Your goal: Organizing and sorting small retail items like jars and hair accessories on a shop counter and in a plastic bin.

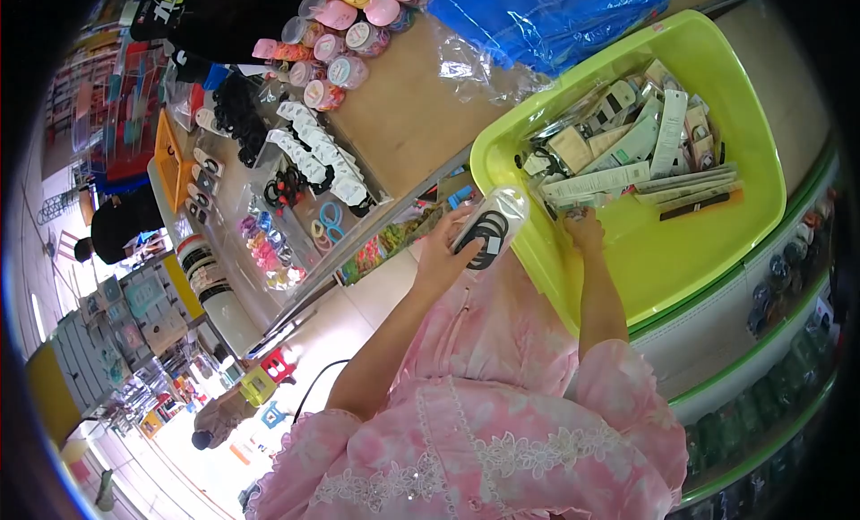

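My left hand point(440, 254) grips a clear plastic pack of black hair ties point(485, 239), which has a small white label. It holds the pack by the near rim of a large lime-green plastic basin point(621, 312). My right hand point(586, 230) reaches down into the basin, at the near edge of a heap of packaged goods. Its fingertips are partly hidden, so I cannot tell whether they grip anything. Among the heap are a long white printed card pack point(670, 134), a beige pack point(570, 149) and several flat packs stacked on edge point(692, 187).
A blue plastic-wrapped bundle point(537, 19) lies behind the basin. On the counter to the left are lidded jars point(347, 72), white carded packs point(322, 157), blue rings point(331, 214) and an orange basket point(170, 160). Shelves with goods point(746, 419) stand at right. People are in the background.
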Tool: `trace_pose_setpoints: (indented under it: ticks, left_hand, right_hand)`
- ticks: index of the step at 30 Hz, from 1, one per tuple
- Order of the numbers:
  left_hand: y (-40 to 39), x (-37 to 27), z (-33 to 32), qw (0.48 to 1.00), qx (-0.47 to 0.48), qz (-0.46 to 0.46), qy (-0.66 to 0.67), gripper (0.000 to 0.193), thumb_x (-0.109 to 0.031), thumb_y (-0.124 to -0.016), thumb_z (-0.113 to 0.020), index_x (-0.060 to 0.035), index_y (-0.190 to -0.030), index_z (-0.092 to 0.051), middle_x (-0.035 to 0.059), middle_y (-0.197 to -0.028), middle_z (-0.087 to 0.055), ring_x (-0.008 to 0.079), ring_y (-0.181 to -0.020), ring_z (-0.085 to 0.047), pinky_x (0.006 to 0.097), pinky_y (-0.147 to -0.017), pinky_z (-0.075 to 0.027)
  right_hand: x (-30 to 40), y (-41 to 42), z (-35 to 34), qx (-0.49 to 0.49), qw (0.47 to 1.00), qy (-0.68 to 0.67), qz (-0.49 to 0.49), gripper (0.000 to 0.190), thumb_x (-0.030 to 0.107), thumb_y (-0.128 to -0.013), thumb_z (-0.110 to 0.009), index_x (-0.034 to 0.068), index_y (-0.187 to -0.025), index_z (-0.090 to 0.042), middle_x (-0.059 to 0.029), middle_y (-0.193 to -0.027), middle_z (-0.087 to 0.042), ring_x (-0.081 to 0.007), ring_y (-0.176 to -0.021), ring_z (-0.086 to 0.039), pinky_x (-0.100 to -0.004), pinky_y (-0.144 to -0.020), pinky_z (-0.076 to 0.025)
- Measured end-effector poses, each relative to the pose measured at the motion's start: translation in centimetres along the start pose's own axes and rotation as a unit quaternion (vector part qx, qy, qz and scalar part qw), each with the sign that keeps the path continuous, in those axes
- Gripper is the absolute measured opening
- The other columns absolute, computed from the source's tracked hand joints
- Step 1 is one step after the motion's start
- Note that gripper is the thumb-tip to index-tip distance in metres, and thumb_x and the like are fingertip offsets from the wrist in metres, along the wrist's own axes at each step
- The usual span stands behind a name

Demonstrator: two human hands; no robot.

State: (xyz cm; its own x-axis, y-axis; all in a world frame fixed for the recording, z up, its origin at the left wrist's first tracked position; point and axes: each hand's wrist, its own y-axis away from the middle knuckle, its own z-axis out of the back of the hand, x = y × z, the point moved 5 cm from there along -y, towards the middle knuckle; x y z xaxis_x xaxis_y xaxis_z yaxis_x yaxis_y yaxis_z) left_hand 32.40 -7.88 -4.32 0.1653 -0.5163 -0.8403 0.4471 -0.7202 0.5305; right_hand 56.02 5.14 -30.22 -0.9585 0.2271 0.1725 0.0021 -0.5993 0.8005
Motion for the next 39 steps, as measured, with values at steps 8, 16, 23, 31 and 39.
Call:
trace_pose_setpoints:
  ticks: [8,16,23,31,39]
  left_hand:
    - [-0.2,0.2,0.2,1.000,-0.007,0.006,-0.018,0.049,0.001,-0.078,-0.061,-0.0017,-0.123,-0.044,0.0124,-0.102,-0.061,0.0153,-0.095,-0.058,0.0277,-0.082,-0.047]
    - [-0.6,0.1,-0.7,1.000,0.012,0.027,-0.009,0.046,0.002,-0.079,-0.059,-0.0005,-0.123,-0.043,0.0112,-0.103,-0.061,0.0125,-0.094,-0.058,0.0250,-0.082,-0.047]
    - [-0.8,-0.2,-0.8,0.999,0.013,0.012,-0.028,0.044,0.003,-0.079,-0.058,-0.0006,-0.121,-0.045,0.0100,-0.101,-0.062,0.0123,-0.093,-0.058,0.0242,-0.080,-0.046]
    - [-1.2,0.1,-1.0,0.999,0.017,0.016,-0.032,0.041,0.000,-0.081,-0.059,0.0003,-0.120,-0.046,0.0097,-0.099,-0.063,0.0108,-0.090,-0.058,0.0243,-0.080,-0.046]
    - [-1.3,-0.8,-1.4,0.999,0.015,-0.019,-0.028,0.040,-0.001,-0.081,-0.059,0.0001,-0.119,-0.046,0.0106,-0.100,-0.062,0.0128,-0.092,-0.058,0.0257,-0.081,-0.045]
  right_hand:
    - [-1.8,-0.3,-0.6,-0.025,0.999,0.029,0.019,0.085,0.057,-0.058,-0.069,0.008,-0.124,-0.045,-0.0199,-0.112,-0.058,-0.0344,-0.104,-0.056,-0.0437,-0.090,-0.042]
    - [-4.4,-3.6,-3.1,0.147,0.978,-0.139,0.046,0.069,0.052,-0.059,-0.075,0.002,-0.104,-0.058,-0.0115,-0.074,-0.063,-0.0209,-0.055,-0.060,-0.0333,-0.046,-0.049]
    - [-3.2,-2.2,-3.3,0.364,0.890,-0.274,0.016,0.072,0.059,-0.053,-0.075,0.003,-0.096,-0.062,-0.0098,-0.071,-0.063,-0.0203,-0.056,-0.061,-0.0337,-0.047,-0.049]
    - [-3.0,-1.6,-2.2,0.161,0.949,-0.260,0.079,0.038,0.041,-0.070,-0.073,0.005,-0.070,-0.059,-0.0047,-0.055,-0.055,-0.0146,-0.039,-0.050,-0.0298,-0.035,-0.038]
    - [-1.5,0.2,-1.9,0.265,0.898,-0.348,0.050,0.037,0.039,-0.071,-0.072,0.007,-0.073,-0.055,-0.0058,-0.050,-0.050,-0.0131,-0.034,-0.041,-0.0285,-0.032,-0.030]
